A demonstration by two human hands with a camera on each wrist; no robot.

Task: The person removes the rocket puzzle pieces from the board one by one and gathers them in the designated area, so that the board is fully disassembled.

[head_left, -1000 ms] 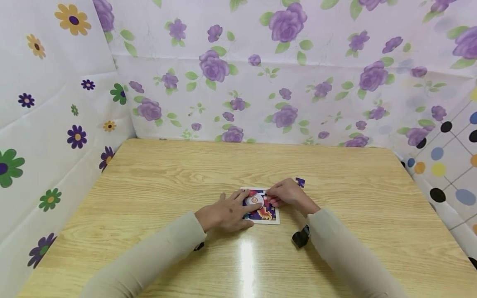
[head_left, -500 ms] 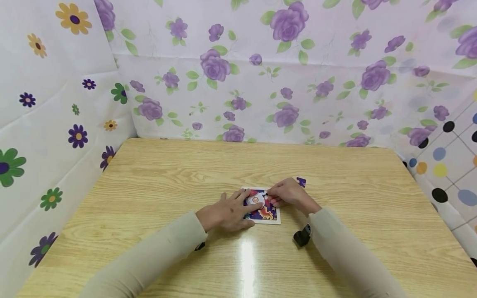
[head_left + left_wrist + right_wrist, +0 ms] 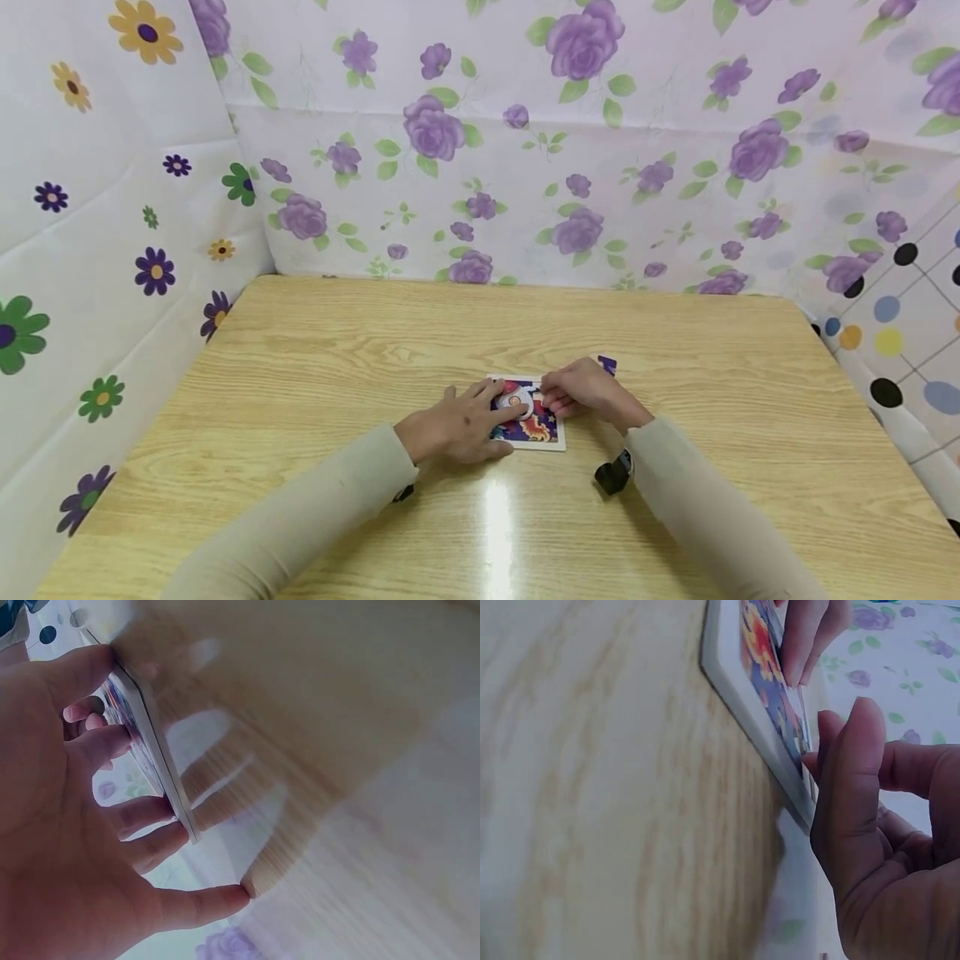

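- Bg, head view: white cloth w/ purple roses (image 3: 510, 192) at back, daisy-print cloth (image 3: 112, 250) on L, dotted cloth (image 3: 900, 333) on R, all round a light wood-grain table (image 3: 360, 342) w/ a bright glare streak (image 3: 498, 533) nr the front.
- Picture board (image 3: 534, 428) lies flat approx mid-table, white rim, purple/red/orange print w/ a white round shape.
- L hand (image 3: 459, 425) is spread over the board's L part, fingers extended, some on the print, thumb at the near edge.
- R hand (image 3: 583, 389) is at the board's far R corner, fingers bent; can't tell if a pc. is pinched there.
- Loose piece (image 3: 608, 364), purple, on the table just beyond R hand, partly hidden by it.
- Both arms in pale sleeves (image 3: 296, 512); black device (image 3: 612, 477) under R wrist.
- L wrist view: palm side of L hand, digits apart; thumb at the board's corner, middle ones on the board, little finger on the table past the rim.
- R wrist view: R thumb sticks up, another fingertip at the board's edge; nothing clearly visible btwn them. L fingertips on the print, top of view.
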